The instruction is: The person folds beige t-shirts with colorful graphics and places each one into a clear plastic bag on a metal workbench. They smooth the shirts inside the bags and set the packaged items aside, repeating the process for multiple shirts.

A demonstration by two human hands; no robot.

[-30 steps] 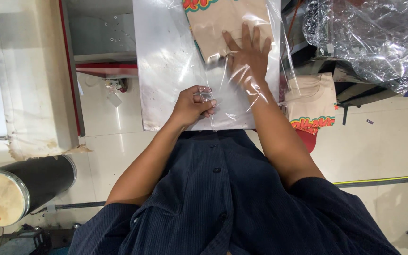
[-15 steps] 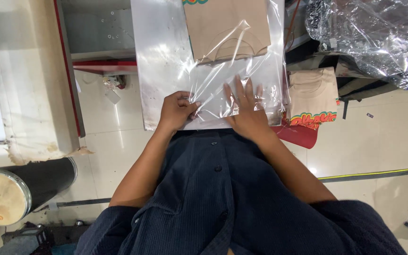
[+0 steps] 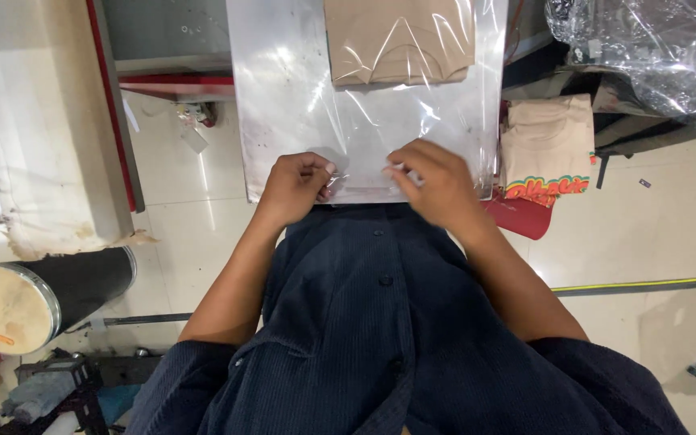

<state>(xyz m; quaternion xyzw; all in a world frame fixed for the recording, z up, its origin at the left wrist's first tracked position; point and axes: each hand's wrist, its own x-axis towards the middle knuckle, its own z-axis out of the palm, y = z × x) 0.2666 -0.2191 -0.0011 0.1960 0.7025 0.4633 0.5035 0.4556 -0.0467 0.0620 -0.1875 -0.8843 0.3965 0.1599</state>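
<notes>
Clear plastic bag (image 3: 380, 121) lies flat on the grey tabletop (image 3: 275, 105), with a folded tan shirt (image 3: 399, 40) pushed deep inside it. Both hands pinch its open near edge: the left hand (image 3: 298, 187) and the right hand (image 3: 432, 179) each close on the thin flap. Pinching both corners evenly and pulling the flap smooth should keep it neat. It looks shiny and crinkly.

Clear plastic bag (image 3: 412, 121) holding folded tan garment (image 3: 399, 40) lies on table.
</notes>
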